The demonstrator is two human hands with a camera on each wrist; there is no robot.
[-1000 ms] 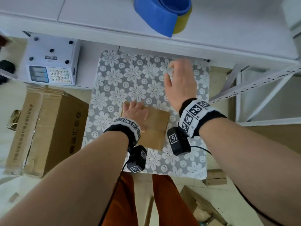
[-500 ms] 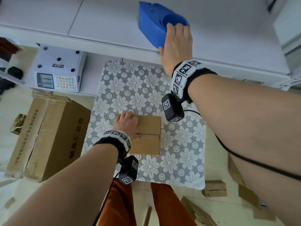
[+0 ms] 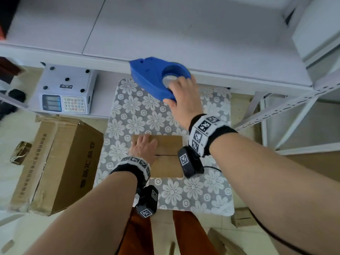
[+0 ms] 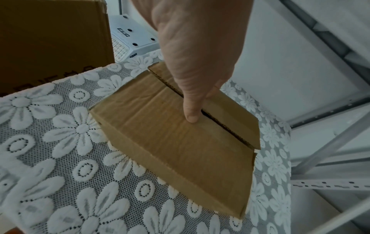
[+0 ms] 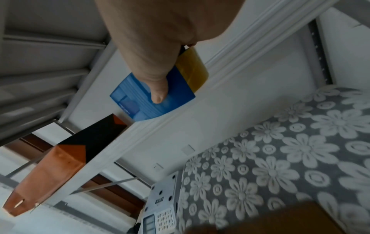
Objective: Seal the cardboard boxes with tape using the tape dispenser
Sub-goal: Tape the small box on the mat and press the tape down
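Head view shows us with both hands busy: our left hand (image 3: 144,148) lies flat, fingers straight, pressing the flaps of the small cardboard box (image 3: 166,156) on the flower-patterned tabletop (image 3: 193,190), while our right hand (image 3: 183,97) is curled round the blue tape dispenser (image 3: 150,76), held in the air at the edge of the white shelf (image 3: 165,30), well apart from the box. We judge the dispenser stiff, light plastic, best gripped round its rounded rear where the yellowish tape roll (image 5: 193,68) sits. The box looks light and likely to slide on the lace cloth, its flaps springy along the open seam (image 4: 224,126), so we should press beside that seam.
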